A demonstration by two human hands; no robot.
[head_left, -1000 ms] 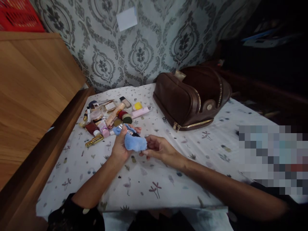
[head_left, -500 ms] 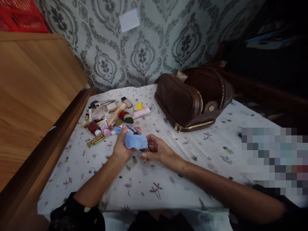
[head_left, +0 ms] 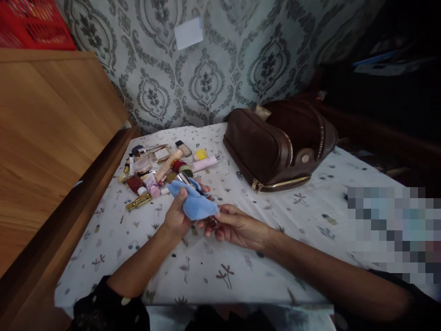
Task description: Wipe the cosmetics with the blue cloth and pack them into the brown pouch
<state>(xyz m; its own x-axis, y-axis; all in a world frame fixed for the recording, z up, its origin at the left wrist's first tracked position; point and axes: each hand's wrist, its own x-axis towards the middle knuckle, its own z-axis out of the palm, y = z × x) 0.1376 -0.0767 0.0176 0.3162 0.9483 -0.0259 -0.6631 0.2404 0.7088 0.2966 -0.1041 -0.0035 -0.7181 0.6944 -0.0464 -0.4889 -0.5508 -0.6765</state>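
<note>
A light blue cloth (head_left: pixel 200 204) is wrapped partly around a small item with a shiny silver end (head_left: pixel 183 178). My left hand (head_left: pixel 178 214) holds the cloth and that item, its thumb on top. At the cloth's right edge, my right hand (head_left: pixel 237 225) has its fingers closed on the cloth and on the item's dark lower end (head_left: pixel 211 222). Just beyond my hands lies a pile of cosmetics, with a gold tube (head_left: pixel 138 201), a pink-capped tube (head_left: pixel 151 185), a pink bottle (head_left: pixel 206 163) and a yellow item (head_left: pixel 200 154).
An open brown leather bag (head_left: pixel 262 147) stands at the back right of the patterned white table (head_left: pixel 275 276). Wooden furniture (head_left: pixel 51 115) borders the left side, with a red basket (head_left: pixel 48 27) on top. Patterned wallpaper lies behind.
The cloth is spread differently and more of the silver end shows. My right hand has shifted slightly and now pinches the cloth's edge. The view has moved a little.
</note>
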